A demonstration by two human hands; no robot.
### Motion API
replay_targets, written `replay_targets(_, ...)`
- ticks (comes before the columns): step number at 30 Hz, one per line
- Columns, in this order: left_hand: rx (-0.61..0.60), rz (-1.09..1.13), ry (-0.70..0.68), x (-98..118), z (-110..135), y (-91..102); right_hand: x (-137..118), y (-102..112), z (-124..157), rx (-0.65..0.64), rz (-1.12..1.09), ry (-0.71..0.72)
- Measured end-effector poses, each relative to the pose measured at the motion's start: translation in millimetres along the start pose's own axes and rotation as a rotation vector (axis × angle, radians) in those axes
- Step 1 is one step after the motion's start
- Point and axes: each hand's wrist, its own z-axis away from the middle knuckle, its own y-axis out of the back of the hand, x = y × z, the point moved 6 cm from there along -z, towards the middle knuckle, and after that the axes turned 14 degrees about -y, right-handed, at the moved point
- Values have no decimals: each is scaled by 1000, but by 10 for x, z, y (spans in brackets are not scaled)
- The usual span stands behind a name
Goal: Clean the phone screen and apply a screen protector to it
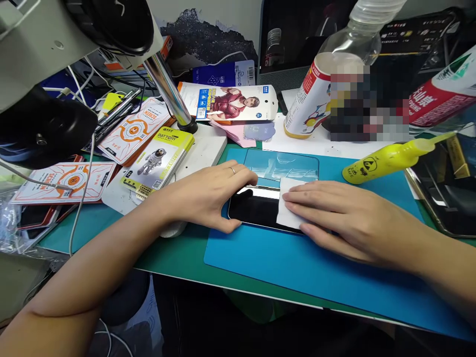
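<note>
A black-screened smartphone (pixel 256 208) lies face up on a blue work mat (pixel 260 255). My left hand (pixel 211 193) grips the phone's left end, thumb on the near edge and fingers on the far edge. Under the fingers of my right hand (pixel 345 215) a folded white wipe (pixel 290 210) is pressed flat against the screen. The hand and wipe cover the phone's right part. Just behind the phone rests a clear screen protector film (pixel 284 166).
A microscope (pixel 111 29) overhangs the left side, its post on a white base. Screen and battery boxes (pixel 158 158) lie beside it. To the right are a yellow dispenser bottle (pixel 386 158), a drink bottle (pixel 308 99) and another phone (pixel 442 208).
</note>
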Motion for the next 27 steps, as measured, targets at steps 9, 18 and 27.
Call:
replay_targets(9,-8,-14,7,-3,3,4,-11,67,-22,-7,-91,41)
replay_targets(18,-32,-42,22,3,-2,-2,-49,-86,-31,-124,-15,46)
replay_targets(27,-23,-39,11,-6,-9,-11,-47,-6,-33,-78,-3,70)
